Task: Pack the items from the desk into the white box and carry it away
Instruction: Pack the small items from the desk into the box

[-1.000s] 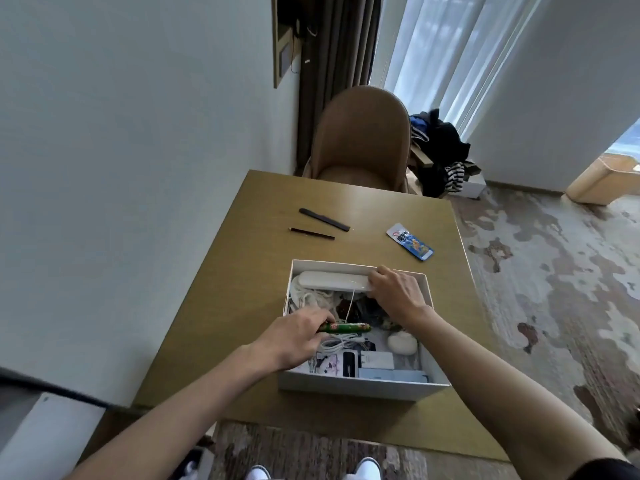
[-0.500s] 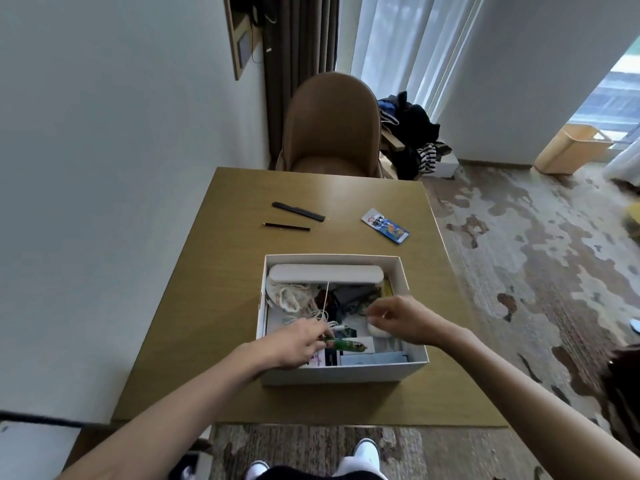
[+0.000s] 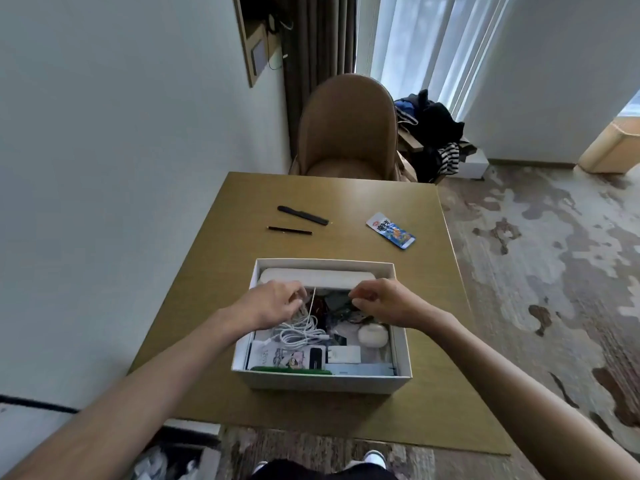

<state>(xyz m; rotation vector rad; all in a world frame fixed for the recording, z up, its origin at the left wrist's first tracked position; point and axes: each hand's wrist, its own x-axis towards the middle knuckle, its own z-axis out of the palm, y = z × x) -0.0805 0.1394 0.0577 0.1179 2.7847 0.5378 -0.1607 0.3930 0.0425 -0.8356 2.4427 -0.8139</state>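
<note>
On the left of the desk (image 3: 214, 271), a black comb (image 3: 302, 214) and a dark pen (image 3: 289, 230) are seen lying apart. The left hand (image 3: 273, 304) is lowered into the white box (image 3: 325, 381), fingers curled over white cable (image 3: 300, 329); whether anything is gripped cannot be told. The box sits near the desk's front edge, packed with small items. The right hand (image 3: 384, 303) is curled at the box's right side, its hold unclear. Farther right, a colourful packet (image 3: 390, 230) lies on the desk.

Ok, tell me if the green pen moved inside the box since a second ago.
Yes. The green pen was held mid-box by the left hand; it now lies along the white box's near wall, released.
</note>
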